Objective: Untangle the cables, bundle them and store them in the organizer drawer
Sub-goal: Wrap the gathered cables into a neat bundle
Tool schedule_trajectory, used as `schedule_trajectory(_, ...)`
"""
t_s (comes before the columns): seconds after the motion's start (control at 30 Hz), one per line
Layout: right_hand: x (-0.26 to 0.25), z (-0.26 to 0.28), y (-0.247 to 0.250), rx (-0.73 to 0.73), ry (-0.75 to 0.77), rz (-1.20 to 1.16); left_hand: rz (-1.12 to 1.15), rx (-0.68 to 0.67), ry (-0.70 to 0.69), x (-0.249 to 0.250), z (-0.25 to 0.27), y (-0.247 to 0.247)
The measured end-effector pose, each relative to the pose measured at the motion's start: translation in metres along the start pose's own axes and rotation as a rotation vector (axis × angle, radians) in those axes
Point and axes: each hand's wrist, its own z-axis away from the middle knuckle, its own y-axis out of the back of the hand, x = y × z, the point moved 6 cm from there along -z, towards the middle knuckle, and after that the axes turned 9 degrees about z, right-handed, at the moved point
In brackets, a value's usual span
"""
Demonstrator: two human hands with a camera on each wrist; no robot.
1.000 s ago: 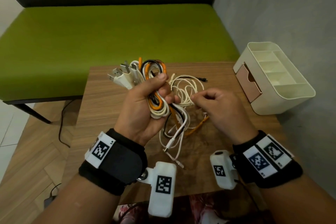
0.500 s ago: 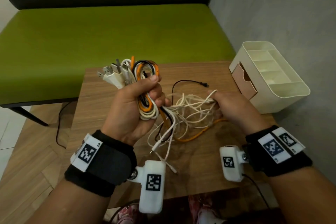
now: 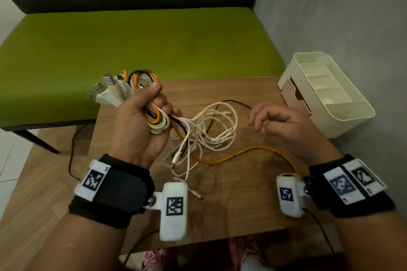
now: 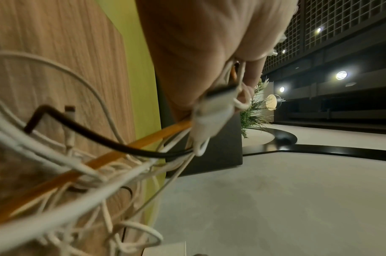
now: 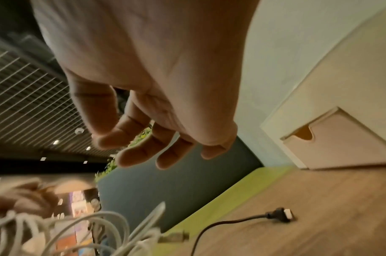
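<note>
At frame centre-left our left hand (image 3: 141,125) clenches the cables (image 3: 154,114), one orange, one black, several white, trailing onto the table (image 3: 231,204), while our right hand (image 3: 284,125) hangs loose, holding nothing, near one organizer (image 3: 343,116) at right.

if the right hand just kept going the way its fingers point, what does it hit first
Probably the loose white cable loops on the table, trailing from the bundle in the left hand. The right hand, relaxed and holding nothing, points leftward toward them. Depth is unclear, so it might pass just above.
</note>
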Motion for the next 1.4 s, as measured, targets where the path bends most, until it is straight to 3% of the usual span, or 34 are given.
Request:
schedule_trajectory(0.1, 0.004, 0.002, -0.005, 0.014, -0.081, 0.15, -0.003, -0.021, 0.009, -0.002, 0.0, -0.002)
schedule_trajectory(0.23, -0.011, -0.002, -0.017, 0.133, 0.011, 0.239, -0.025, -0.051, 0.027, -0.007, 0.003, -0.008)
schedule_trajectory(0.43, -0.02, -0.004, -0.041, 0.075, -0.012, 0.184, -0.037, -0.112, 0.061, -0.015, 0.009, -0.016)
schedule_trajectory(0.5, -0.016, -0.006, -0.045, -0.014, -0.071, 0.27, -0.042, -0.127, 0.063, -0.017, 0.01, -0.018)
schedule_trajectory(0.63, 0.007, -0.003, -0.059, -0.337, -0.195, 0.578, -0.043, -0.112, 0.038, -0.011, 0.01, -0.016)
schedule_trajectory(0.7, 0.011, -0.004, -0.062, -0.367, -0.182, 0.67, -0.048, -0.105, 0.027, -0.009, 0.009, -0.015)
schedule_trajectory(0.8, 0.007, -0.007, -0.05, -0.183, -0.135, 0.683, -0.055, -0.099, 0.017, -0.005, 0.007, -0.011)
schedule_trajectory(0.93, 0.006, -0.009, -0.014, 0.139, -0.143, 0.427, -0.052, -0.088, -0.004, 0.002, 0.004, -0.006)
schedule_trajectory(1.03, 0.008, -0.007, -0.007, 0.204, -0.135, 0.258, -0.061, -0.098, -0.008, 0.001, 0.003, -0.007)
schedule_trajectory(1.2, 0.026, -0.002, 0.004, 0.272, -0.318, -0.105, -0.057, -0.086, -0.025, 0.006, 0.0, -0.003)
schedule_trajectory(1.3, 0.037, 0.0, 0.017, 0.38, -0.389, -0.015, -0.039, -0.086, -0.032, 0.01, -0.003, -0.001)
schedule_trajectory(1.4, 0.047, 0.002, 0.022, 0.447, -0.428, 0.269, -0.05, -0.088, -0.038, 0.007, -0.004, -0.002)
